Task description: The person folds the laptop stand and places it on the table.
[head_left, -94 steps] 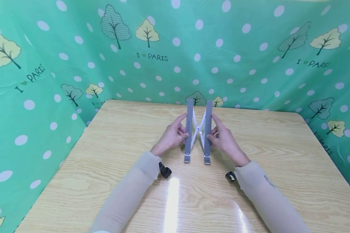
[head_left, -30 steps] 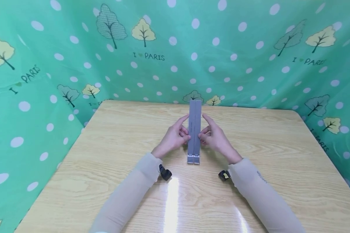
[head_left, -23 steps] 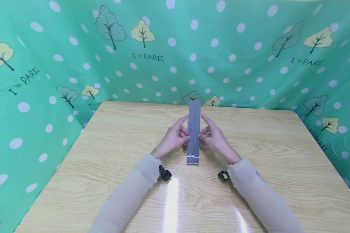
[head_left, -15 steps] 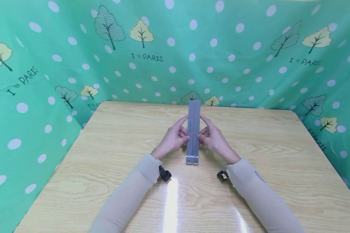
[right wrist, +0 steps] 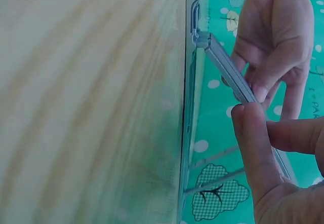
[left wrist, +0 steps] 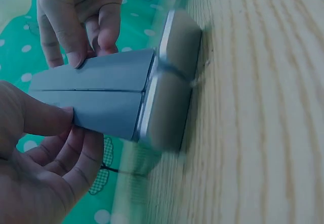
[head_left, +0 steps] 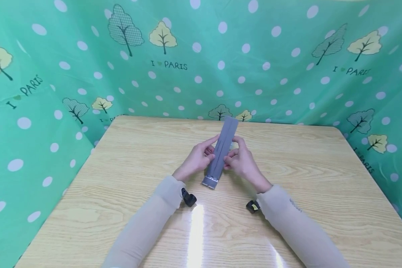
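Observation:
A grey folding laptop stand stands slantwise on the table, its two long bars side by side and its far end leaning right. My left hand grips its left side; in the left wrist view that hand has the thumb on top and the other fingers beneath. From the right, my right hand pinches the opposite bar between thumb and fingers. In the right wrist view the upper bar of the stand rises at an angle from the lower rail, with thin struts between them. The hinged end lips face me.
The wood-grain table carries bright light reflections in front of the stand. A green polka-dot cloth printed with trees hangs behind the table and along its sides. Small black wrist cameras sit at both beige sleeves.
The stand's two bars, spread apart with crossed struts earlier, have come together side by side. Since then the stand has turned, its far end to the right and near end to the left, both hands still holding it.

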Available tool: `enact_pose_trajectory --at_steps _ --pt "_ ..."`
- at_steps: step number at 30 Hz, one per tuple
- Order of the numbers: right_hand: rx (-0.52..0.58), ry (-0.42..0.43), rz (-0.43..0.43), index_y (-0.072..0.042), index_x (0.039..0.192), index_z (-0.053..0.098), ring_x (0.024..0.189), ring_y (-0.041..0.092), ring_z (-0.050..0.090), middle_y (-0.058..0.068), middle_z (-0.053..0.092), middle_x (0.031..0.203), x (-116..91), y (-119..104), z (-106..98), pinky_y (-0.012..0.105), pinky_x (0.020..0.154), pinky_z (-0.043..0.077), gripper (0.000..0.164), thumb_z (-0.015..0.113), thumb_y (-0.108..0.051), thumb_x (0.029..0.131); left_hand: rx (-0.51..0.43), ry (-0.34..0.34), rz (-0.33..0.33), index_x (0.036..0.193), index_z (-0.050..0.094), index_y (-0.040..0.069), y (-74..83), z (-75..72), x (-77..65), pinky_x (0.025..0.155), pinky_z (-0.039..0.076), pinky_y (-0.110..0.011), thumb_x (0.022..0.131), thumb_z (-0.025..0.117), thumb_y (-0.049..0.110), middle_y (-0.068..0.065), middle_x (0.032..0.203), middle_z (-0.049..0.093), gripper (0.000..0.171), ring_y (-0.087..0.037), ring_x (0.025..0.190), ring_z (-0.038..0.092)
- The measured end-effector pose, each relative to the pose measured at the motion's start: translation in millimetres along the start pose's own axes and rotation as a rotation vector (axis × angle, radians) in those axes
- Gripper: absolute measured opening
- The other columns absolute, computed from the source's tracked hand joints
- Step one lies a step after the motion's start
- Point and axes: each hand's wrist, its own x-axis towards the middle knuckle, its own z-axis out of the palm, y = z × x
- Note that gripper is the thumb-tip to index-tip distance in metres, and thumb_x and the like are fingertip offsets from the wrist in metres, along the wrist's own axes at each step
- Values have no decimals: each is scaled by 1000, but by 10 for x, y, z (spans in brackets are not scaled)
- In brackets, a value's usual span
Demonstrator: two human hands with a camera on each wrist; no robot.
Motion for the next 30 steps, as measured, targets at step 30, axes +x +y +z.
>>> enact_pose_trajectory --at_steps 30 --pt "-291 -211 -228 -37 150 23 91 22 63 8 49 125 499 -181 -888 39 78 54 89 77 -21 82 510 -210 16 147 37 8 106 -221 -461 79 47 -29 71 84 37 -9 115 54 94 -16 92 52"
